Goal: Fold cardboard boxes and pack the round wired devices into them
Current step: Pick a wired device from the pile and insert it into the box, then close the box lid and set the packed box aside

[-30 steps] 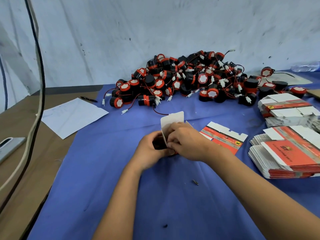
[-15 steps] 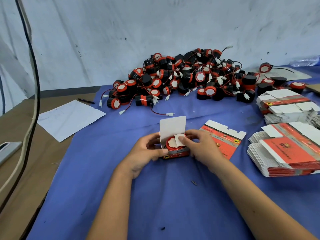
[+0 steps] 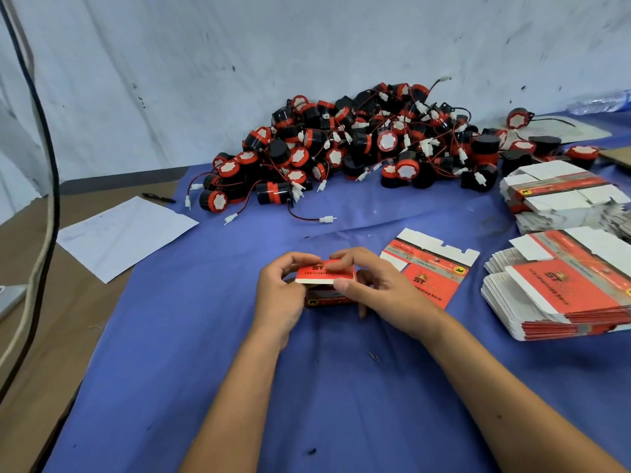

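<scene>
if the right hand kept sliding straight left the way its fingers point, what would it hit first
Probably the left hand, gripping the small red cardboard box's far side; the right hand already touches its lid.

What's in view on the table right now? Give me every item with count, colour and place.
box: one, red and white, front centre, lid nearly shut, held by both hands
round wired devices: a large pile, too many to count, black and red with white plugs, back centre against the wall
flat box blank: one, red and white, lying just right of the hands
stacks of flat blanks: at least two stacks, red and white, right edge
paper sheet: one, white, left, half on the cloth
pen: one, black, behind the sheet
cloth: one, blue, covering the table
left hand: grips the box's left side
right hand: fingers on the lid, thumb at its front edge
</scene>
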### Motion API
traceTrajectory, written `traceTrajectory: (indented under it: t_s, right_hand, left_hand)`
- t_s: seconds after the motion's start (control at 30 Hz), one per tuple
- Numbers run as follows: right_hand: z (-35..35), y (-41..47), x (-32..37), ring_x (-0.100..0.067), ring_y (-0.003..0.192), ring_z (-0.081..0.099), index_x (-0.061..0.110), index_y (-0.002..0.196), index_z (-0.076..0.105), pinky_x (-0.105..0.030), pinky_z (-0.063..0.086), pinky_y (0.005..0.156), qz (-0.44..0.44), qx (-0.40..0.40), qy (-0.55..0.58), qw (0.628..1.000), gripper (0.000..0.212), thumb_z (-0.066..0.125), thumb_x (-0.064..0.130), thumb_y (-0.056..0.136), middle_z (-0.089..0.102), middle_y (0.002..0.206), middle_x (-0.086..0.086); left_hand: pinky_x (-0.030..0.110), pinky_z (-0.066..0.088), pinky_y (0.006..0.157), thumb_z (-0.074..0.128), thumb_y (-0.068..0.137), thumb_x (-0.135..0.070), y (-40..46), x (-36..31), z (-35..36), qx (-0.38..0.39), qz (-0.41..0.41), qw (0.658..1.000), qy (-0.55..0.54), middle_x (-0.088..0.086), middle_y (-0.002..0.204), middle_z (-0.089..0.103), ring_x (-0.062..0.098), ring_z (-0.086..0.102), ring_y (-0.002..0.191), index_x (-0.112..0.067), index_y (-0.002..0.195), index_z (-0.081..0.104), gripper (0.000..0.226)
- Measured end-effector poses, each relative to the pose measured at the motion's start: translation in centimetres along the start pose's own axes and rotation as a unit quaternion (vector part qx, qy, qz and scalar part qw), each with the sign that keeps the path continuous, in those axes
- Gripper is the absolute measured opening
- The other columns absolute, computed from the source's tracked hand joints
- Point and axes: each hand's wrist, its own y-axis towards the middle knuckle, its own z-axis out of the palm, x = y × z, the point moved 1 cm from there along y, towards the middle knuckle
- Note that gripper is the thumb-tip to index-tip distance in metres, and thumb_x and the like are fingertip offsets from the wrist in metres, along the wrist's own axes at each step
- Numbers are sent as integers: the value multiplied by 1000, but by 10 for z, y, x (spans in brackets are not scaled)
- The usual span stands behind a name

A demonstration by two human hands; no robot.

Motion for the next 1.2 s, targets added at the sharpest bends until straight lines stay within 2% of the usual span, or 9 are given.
traceTrajectory:
  t_s: [0.07,0.17,0.23,0.37,0.6,0.73,0.9,1.03,1.2]
  right_hand:
    - [2,1,0,-36,75,59,28,99,71,-34,52,54,-6,-35,-12,999,16,77,39,89,61,126,8]
    - [3,4,-5,-20,71,60,25,90,67,-32,50,59,-33,-67,-89,993,23,88,26,81,63,119,8]
    - [1,5,-5,-17,76,61,26,95,66,-32,51,64,-59,-58,-137,987,29,89,28,78,63,113,8]
    - [0,8,-2,-12,87,60,28,103,66,-25,47,71,-122,-60,-246,960,32,86,36,80,60,100,13]
    - [-2,9,-5,-8,96,62,29,107,69,-29,52,81,-150,-44,-296,942,32,85,38,81,61,112,12]
    - [-3,6,-3,-6,104,66,26,115,72,-31,53,86,-169,-66,-300,937,31,78,39,87,69,118,11]
    - [2,4,5,-13,103,53,34,126,71,-30,45,89,-166,-107,-295,935,30,60,43,100,65,115,15]
    - [13,2,4,-17,131,33,42,133,65,-39,30,114,-115,-64,-284,950,37,57,27,101,53,134,12]
    - [16,0,3,-16,138,30,41,140,58,-43,28,118,-85,-30,-281,955,47,52,11,105,48,143,12]
  left_hand:
    - [28,58,64,57,88,14,-1,-2,-3,43,-18,999,-16,3,99,80,21,75,88,-24,90,80,44]
    - [26,57,63,46,100,5,-1,-5,-17,138,-88,980,-115,12,105,78,21,73,84,-9,105,77,34]
    - [28,55,66,50,102,-1,-1,-5,-23,163,-74,978,-109,15,107,75,25,65,85,-7,110,75,27]
    - [29,54,67,82,86,-6,-1,1,-22,156,74,981,83,4,87,72,19,54,70,-26,112,78,34]
    - [33,57,67,85,81,-22,0,1,-23,163,89,978,92,6,96,76,14,57,65,-35,113,77,35]
    - [54,59,92,90,73,-10,-3,-1,-24,172,79,976,107,10,113,71,45,62,86,-38,122,72,59]
    - [56,58,90,89,75,1,-4,-1,-19,150,73,980,108,3,123,69,48,64,93,-33,139,60,78]
    - [37,63,84,92,74,-3,-4,-2,-19,136,82,981,113,-1,122,69,27,72,92,-32,140,58,80]
    - [20,56,74,93,72,-4,-5,-3,-18,131,92,981,108,-1,120,68,4,70,83,-30,141,58,82]
